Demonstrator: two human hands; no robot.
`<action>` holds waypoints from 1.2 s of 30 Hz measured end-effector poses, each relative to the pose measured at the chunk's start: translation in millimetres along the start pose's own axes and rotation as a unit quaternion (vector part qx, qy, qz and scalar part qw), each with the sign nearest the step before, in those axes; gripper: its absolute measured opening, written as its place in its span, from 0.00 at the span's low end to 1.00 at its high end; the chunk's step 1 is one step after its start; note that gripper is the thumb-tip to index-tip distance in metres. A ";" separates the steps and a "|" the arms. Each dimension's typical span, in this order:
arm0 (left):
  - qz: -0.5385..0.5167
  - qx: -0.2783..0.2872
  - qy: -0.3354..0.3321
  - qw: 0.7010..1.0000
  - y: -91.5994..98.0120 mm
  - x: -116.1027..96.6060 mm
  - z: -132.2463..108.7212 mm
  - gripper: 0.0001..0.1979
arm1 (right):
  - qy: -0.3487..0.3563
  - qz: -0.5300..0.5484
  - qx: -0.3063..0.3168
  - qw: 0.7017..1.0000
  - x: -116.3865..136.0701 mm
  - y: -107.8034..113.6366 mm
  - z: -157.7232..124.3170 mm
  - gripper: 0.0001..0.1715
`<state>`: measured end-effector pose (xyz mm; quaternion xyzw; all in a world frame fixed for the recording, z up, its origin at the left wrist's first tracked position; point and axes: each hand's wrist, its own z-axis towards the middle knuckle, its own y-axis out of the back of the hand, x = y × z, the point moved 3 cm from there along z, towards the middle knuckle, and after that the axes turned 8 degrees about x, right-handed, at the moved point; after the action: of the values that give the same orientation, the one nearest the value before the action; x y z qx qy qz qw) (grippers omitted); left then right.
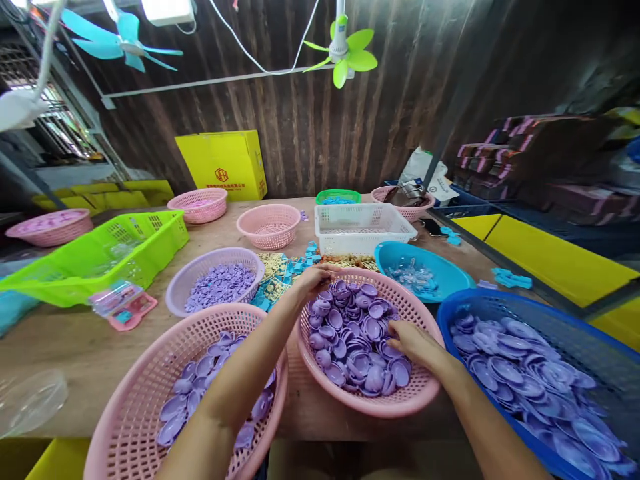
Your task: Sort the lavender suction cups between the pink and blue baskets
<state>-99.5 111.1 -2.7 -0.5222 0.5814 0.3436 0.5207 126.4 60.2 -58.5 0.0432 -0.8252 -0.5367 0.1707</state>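
A round pink basket (367, 405) in front of me holds a heap of purple plastic half-shells (357, 337). At its far left rim, my left hand (319, 277) is closed over the edge, with the thumb mostly hidden. My right hand (413, 341) reaches in over the right side, its fingers curled against a purple half-shell at the heap's edge. Below my left forearm stands a larger pink basket (135, 393) with more purple shells. To the right, a blue basket (465, 297) carries larger purple oval pieces (530, 373).
Behind are a lilac basket (175, 293) of small purple parts, loose cream and blue pieces (280, 277), a white crate (365, 233) and a turquoise basin (450, 273). A green crate (150, 257) and a pink case (131, 313) lie left. Fans (340, 50) hang above.
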 end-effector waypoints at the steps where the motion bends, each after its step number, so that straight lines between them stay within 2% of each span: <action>1: 0.016 -0.046 0.000 0.999 17.8 -4.4 -7.5 0.11 | 0.004 -0.021 0.023 1.000 2.2 -2.3 -3.4 0.07; 4: 0.081 -0.199 0.002 0.977 80.3 -14.8 -35.1 0.13 | 0.008 -0.075 0.050 0.996 9.7 -5.6 -9.7 0.14; 7: 0.165 -0.337 0.024 0.927 137.0 -18.6 -61.7 0.15 | 0.005 -0.096 0.073 0.993 15.6 -7.2 -9.0 0.17; 9: 0.210 -0.400 0.051 0.891 157.9 -15.8 -72.7 0.16 | 0.003 -0.087 0.077 0.993 16.9 -8.1 -6.1 0.15; 10: 0.251 -0.423 0.059 0.869 161.1 -14.0 -75.1 0.17 | 0.002 -0.076 0.071 0.995 16.6 -8.5 -4.4 0.13; 12: 0.372 -0.429 0.055 0.822 151.7 -11.0 -71.8 0.19 | 0.005 -0.043 0.048 0.998 14.5 -9.0 -1.2 0.11; 14: 0.502 -0.375 0.010 0.780 123.3 -8.3 -59.0 0.19 | 0.016 -0.003 0.019 1.000 11.5 -9.3 1.1 0.10; 15: 0.548 -0.328 -0.023 0.769 104.3 -6.3 -50.4 0.18 | 0.022 0.014 0.006 1.000 10.0 -9.3 1.9 0.10; 17: 0.596 -0.219 -0.082 0.768 63.3 -0.3 -33.2 0.16 | 0.029 0.039 -0.019 0.999 7.4 -8.5 2.8 0.11; 19: 0.633 -0.073 -0.114 0.762 23.1 9.9 -18.3 0.14 | 0.023 0.057 -0.045 0.997 5.4 -6.7 3.1 0.14; 21: 0.667 0.060 -0.127 0.732 -8.9 23.8 -9.0 0.13 | 0.014 0.074 -0.071 0.995 4.3 -4.2 3.1 0.16; 23: 0.692 0.137 -0.119 0.699 -28.1 38.5 -4.4 0.13 | 0.002 0.081 -0.088 0.993 3.8 -1.9 3.2 0.16; 25: 0.700 0.160 -0.099 0.689 -35.7 50.5 -2.1 0.11 | -0.011 0.078 -0.098 0.992 3.4 0.1 3.3 0.15; 27: 0.697 0.153 -0.088 0.695 -36.5 57.4 -0.9 0.10 | -0.023 0.076 -0.108 0.991 2.8 1.7 3.5 0.16; 32: 0.684 0.142 -0.093 0.710 -31.8 56.7 1.2 0.08 | -0.036 0.089 -0.129 0.987 -0.7 2.3 4.2 0.16; 36: 0.630 0.131 -0.101 0.758 -33.7 47.0 1.0 0.04 | -0.011 0.124 -0.150 0.981 -2.9 0.3 5.8 0.17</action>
<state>-62.6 93.0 -43.4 0.0736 0.7626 0.5655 0.3055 127.3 66.0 -61.1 -0.0910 -0.7361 -0.6295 0.2313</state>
